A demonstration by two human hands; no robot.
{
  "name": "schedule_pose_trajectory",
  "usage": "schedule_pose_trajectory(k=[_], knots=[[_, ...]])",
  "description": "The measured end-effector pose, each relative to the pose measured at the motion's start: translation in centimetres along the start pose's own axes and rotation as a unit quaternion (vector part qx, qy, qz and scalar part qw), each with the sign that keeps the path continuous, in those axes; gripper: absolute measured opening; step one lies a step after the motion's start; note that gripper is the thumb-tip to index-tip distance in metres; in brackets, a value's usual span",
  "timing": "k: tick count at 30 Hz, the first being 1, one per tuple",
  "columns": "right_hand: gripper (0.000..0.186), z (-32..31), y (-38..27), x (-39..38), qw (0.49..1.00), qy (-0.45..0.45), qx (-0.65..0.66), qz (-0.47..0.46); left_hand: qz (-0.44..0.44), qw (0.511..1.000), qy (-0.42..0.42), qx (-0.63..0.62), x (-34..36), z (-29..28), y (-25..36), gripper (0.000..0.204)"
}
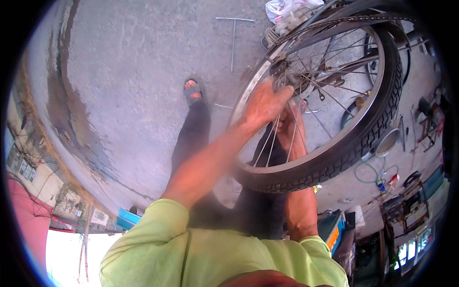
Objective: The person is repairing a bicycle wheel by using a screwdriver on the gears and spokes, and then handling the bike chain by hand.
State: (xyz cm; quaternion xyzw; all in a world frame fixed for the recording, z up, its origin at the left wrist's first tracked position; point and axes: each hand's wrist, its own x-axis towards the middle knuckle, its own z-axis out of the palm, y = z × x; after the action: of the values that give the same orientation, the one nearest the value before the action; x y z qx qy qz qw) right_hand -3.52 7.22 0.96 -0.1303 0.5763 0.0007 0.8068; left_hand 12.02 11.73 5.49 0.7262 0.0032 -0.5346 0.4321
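A bicycle wheel (330,173) with a black knobbly tyre and thin metal spokes stands in front of me, tilted in the wide view. My left hand (266,102) is at the near side of the spokes, close to the hub (297,80). Its fingers are bent and partly hidden, and its thumb points right. Behind the spokes, my right hand (289,125) reaches up beside the left one, fingers curled in. Whatever either hand grips is too small or too covered to make out. A chain (334,20) runs along the bicycle above the wheel.
A T-shaped metal tool (234,45) lies on the concrete floor beyond my sandalled foot (192,89). A white plastic bag (287,8) sits at the far side. To the right are a round pan (387,142), a green hose (366,174) and a cluttered bench (406,205).
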Motion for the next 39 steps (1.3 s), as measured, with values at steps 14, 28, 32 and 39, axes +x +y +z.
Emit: schedule_pose_trajectory(k=[14,28,32,39], knots=[[0.030,1.3,2.1,2.5,0.985,0.094,-0.068,-0.127,0.281,0.923,0.083,0.249,8.2,-5.1,6.0,0.045],[0.029,1.7,1.9,2.4,0.980,0.118,-0.086,-0.133,0.313,0.911,-0.045,0.265,9.1,-6.1,5.9,0.036],[0.031,1.5,1.9,2.5,0.983,0.098,-0.092,-0.123,0.292,0.927,-0.141,0.189,4.0,-9.3,5.6,0.035],[0.023,2.4,1.5,2.0,0.985,0.101,-0.080,-0.116,0.266,0.931,-0.099,0.230,3.1,-9.7,-0.5,0.034]])
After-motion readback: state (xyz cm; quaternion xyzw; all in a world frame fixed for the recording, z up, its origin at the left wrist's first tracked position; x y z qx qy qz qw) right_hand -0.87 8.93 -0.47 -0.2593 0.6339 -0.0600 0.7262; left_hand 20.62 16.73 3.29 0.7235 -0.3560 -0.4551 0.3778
